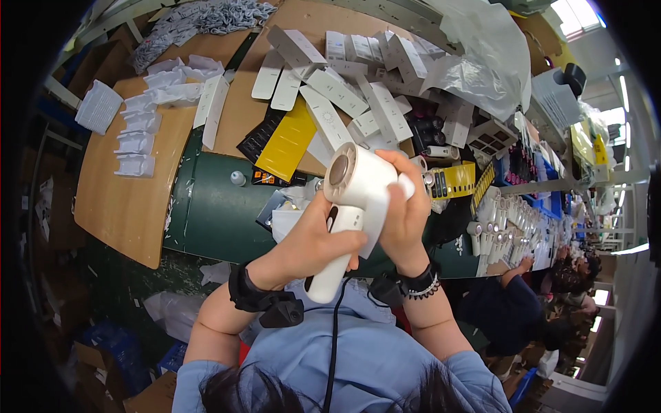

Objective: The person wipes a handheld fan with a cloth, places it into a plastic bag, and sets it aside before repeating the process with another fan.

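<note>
Above my lap I hold a white handheld fan (pixel 368 172) with a round grilled head and a thick handle, tilted so the handle points down toward me. My left hand (pixel 306 237) is closed round the handle, with its thumb across it. At the right side of the head, my right hand (pixel 406 213) grips the fan, its fingers curled over the top and back. A thin white curved strip (pixel 375 220) hangs beside the handle under my right hand. Part of that hand is smeared by motion, and I cannot tell whether the strip is attached to the fan.
White boxes (pixel 337 93) lie piled at the back of the green table (pixel 206 199), near a yellow sheet (pixel 288 141). White plastic trays (pixel 135 143) line a wooden board at left. More white fans (pixel 506 234) stand at right, where another person (pixel 502 303) sits.
</note>
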The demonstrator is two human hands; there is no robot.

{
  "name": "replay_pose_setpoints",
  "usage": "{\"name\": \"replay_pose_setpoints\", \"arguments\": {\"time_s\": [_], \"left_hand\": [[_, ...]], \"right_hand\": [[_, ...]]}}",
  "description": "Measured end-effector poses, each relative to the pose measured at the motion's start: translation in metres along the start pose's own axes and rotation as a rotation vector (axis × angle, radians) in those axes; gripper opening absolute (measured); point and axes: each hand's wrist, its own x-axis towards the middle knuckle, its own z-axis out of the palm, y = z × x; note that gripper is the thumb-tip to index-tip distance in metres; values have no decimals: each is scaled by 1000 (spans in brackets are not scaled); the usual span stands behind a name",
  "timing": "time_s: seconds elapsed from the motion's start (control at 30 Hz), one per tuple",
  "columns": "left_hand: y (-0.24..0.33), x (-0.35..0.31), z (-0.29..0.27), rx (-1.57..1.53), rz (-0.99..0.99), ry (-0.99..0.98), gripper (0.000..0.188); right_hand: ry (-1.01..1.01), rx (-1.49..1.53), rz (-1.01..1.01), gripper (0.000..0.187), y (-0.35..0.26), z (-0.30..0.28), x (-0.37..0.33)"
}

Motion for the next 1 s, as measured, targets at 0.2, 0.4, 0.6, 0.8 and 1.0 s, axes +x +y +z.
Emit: {"name": "replay_pose_setpoints", "arguments": {"time_s": [0.2, 0.4, 0.6, 0.8, 1.0], "left_hand": [[0, 5, -11, -36, -112, -26, 52], [-4, 5, -1, -52, 23, 43, 47], [11, -2, -10, -408, 20, -171, 37], [14, -7, -9, -434, 18, -134, 33], [18, -11, -5, -357, 37, -67, 44]], "right_hand": [[16, 5, 30, 37, -1, 5, -7], [-64, 186, 118, 30, 4, -5, 14], [-16, 948, 317, 46, 6, -8, 15], [48, 875, 411, 78, -6, -5, 12], [3, 1056, 401, 66, -18, -9, 12]]}}
